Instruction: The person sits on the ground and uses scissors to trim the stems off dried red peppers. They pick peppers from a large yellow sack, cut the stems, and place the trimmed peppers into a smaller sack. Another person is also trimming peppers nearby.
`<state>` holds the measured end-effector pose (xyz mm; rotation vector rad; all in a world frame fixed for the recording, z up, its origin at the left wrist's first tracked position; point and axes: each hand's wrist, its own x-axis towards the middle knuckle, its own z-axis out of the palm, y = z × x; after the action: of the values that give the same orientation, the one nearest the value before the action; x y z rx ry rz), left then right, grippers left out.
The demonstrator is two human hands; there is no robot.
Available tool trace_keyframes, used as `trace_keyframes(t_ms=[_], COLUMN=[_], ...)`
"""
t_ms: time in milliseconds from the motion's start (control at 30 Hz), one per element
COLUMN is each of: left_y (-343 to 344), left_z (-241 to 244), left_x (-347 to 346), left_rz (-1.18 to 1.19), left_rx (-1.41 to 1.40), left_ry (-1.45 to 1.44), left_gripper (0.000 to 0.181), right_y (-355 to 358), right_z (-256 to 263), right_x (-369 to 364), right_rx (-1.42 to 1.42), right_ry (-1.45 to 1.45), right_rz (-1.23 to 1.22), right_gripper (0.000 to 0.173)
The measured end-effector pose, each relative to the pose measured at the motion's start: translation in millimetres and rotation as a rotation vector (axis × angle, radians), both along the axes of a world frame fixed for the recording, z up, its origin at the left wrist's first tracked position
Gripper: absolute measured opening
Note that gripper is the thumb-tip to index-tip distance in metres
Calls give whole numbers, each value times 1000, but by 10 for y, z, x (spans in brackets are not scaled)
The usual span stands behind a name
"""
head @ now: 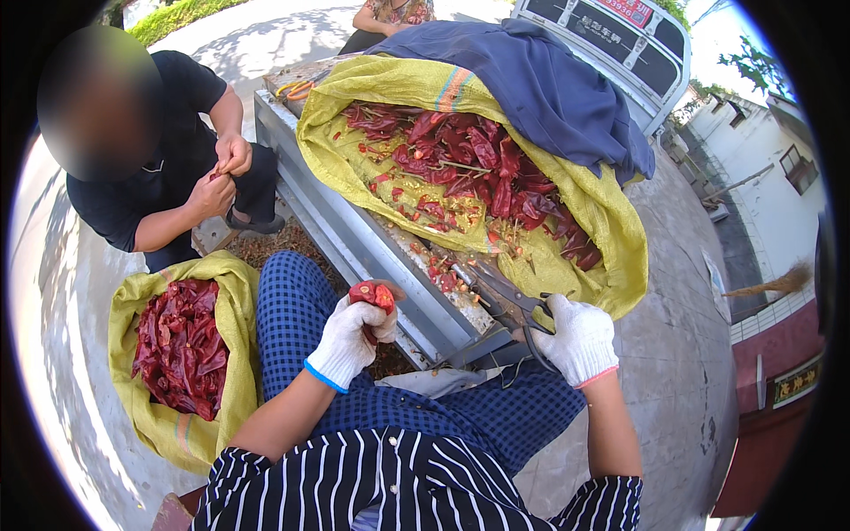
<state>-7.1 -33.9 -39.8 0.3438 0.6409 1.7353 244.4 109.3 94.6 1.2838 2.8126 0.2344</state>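
My left hand (350,333), in a white knit glove with a blue cuff, is closed around a dried red chili pepper (372,295) whose cut end shows at the top. In my right hand (579,333), gloved in white with a pink cuff, is a pair of scissors (512,292). Its dark blades point up and left over the edge of the truck bed. A yellow woven sack (614,219) lies spread on the bed in front of me, with a heap of dried red chilies (458,152) on it. Loose seeds and cut stem ends are scattered at its near side.
A second yellow sack (126,385), filled with red chilies, stands on the ground at my left. Beyond it a person (219,166) in dark clothes works with both hands. Orange-handled scissors (295,88) and a dark blue cloth (531,86) lie on the truck bed (319,192). Another person sits behind.
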Motion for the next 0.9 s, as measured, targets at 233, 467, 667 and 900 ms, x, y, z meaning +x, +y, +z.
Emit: trace_keyframes(t_ms=[233,467,667,900], left_y=[-19,-28,-13,-55], left_z=[56,43,115,115], left_x=[60,114,141,110], left_rz=[-48,-117,-161,-157], left_rx=[-63,-107,-82,-73], left_ry=[20,37,36,105], left_gripper=[27,30,29,29], right_y=[538,933,1363,1549], right_z=[-199,-60,-429,-516], right_x=[-21,-193,-707,-691], right_rx=[45,-242,-8,-107], right_ry=[-85,210,378,499], right_rz=[79,43,-53,-186], right_gripper=[42,37,53,47])
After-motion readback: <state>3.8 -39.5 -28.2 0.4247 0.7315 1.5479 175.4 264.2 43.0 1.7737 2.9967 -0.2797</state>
